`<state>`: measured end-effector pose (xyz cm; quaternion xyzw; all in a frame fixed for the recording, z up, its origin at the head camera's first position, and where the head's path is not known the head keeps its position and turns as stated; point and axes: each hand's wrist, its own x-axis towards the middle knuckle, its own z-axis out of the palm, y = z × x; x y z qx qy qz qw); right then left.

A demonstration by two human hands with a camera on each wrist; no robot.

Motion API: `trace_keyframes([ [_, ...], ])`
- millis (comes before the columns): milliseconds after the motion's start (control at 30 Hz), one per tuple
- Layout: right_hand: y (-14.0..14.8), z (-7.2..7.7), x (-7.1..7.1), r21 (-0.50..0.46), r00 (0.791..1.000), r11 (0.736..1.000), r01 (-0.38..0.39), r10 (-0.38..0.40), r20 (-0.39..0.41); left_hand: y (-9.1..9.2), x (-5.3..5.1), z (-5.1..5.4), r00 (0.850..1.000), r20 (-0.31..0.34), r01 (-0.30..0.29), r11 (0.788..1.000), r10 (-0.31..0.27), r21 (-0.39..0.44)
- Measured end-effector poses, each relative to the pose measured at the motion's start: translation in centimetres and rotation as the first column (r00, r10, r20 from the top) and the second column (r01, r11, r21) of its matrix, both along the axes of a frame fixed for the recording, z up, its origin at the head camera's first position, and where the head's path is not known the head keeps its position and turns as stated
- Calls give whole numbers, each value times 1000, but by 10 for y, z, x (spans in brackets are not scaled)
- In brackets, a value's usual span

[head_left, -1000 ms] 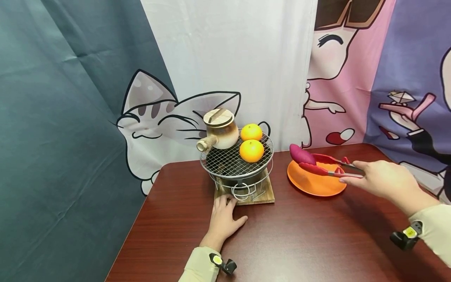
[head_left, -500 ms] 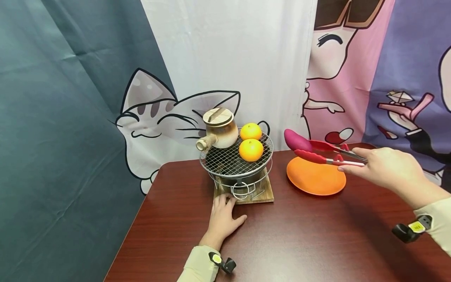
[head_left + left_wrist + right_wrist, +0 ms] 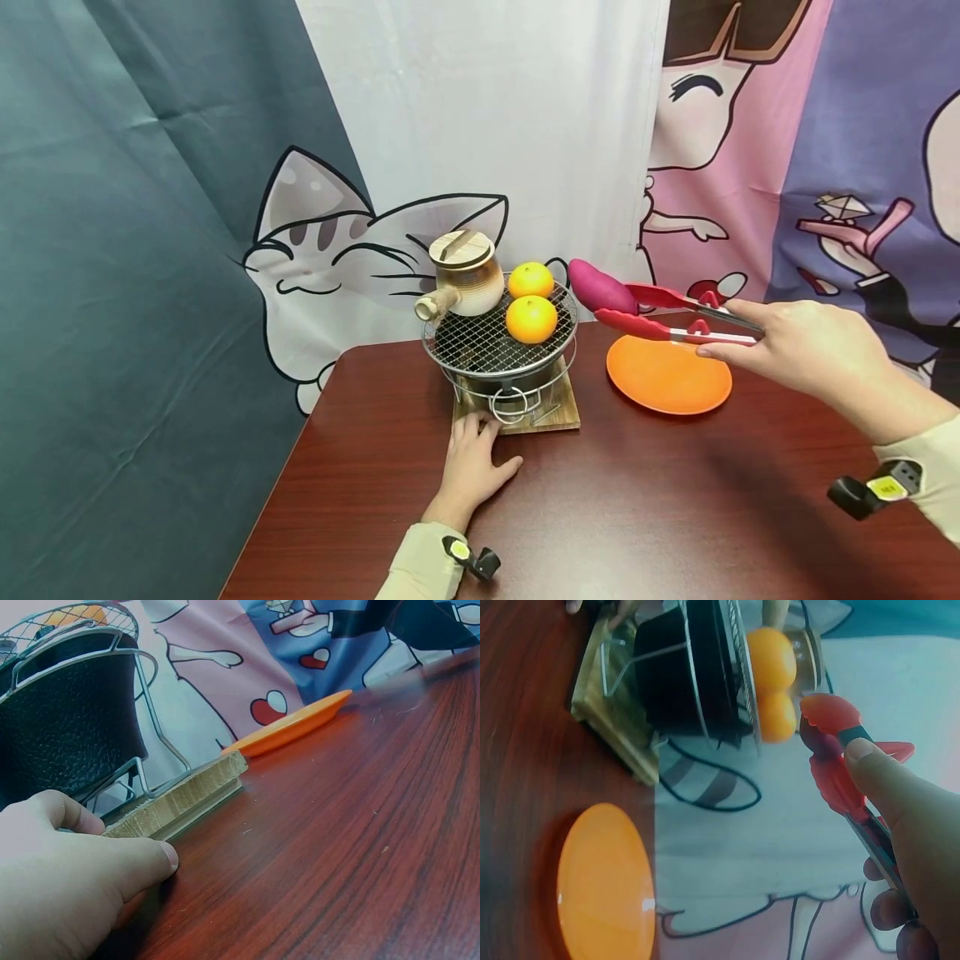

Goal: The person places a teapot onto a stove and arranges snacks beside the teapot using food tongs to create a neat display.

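Observation:
My right hand grips red-tipped tongs, with their metal handles in its fingers. Between the tong tips is a purple sweet potato, held in the air just right of the grill's wire rack. Two oranges and a clay pot with a wooden lid and side handle sit on that rack. My left hand rests its fingertips at the front edge of the wooden board under the grill. Its thumb lies apart, along the table.
An orange plate lies on the reddish-brown table, right of the grill, beneath the tongs. A printed cloth backdrop hangs right behind the table. The grill's wire stand rises close to my left fingers.
My right hand has lifted the tongs and the sweet potato from over the orange plate and carried them left toward the rack. The left hand stays in place.

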<state>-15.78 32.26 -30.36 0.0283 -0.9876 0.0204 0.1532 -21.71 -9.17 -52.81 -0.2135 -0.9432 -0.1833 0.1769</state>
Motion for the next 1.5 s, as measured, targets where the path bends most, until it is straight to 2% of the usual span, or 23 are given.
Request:
trace_keyframes([
  [200, -21, 8, 7, 5, 997, 997, -71, 71, -43, 0, 1, -1, 1000, -3, 4, 1000, -4, 4],
  [400, -40, 10, 10, 14, 983, 992, -128, 129, -128, 1, 0, -2, 1000, -14, 6, 1000, -6, 2],
  [567, -52, 11, 9, 39, 965, 983, -178, 182, -189, 2, -1, -2, 1000, -18, 5, 1000, -5, -5],
  [800, -73, 11, 5, 61, 925, 965, -255, 262, -275, 1, -2, -2, 999, -33, 13, 1000, -13, 3],
  [1067, -102, 12, 2, 55, 936, 958, -281, 287, -206, 0, -2, -2, 999, -43, 20, 1000, -20, 5],
  [1300, -129, 14, 3, 38, 961, 968, -249, 252, -110, 0, -1, -2, 999, -37, 19, 1000, -19, 12],
  [1500, -145, 13, 6, 26, 971, 974, -224, 226, -76, -1, -1, -3, 999, -41, 20, 1000, -19, 20],
])
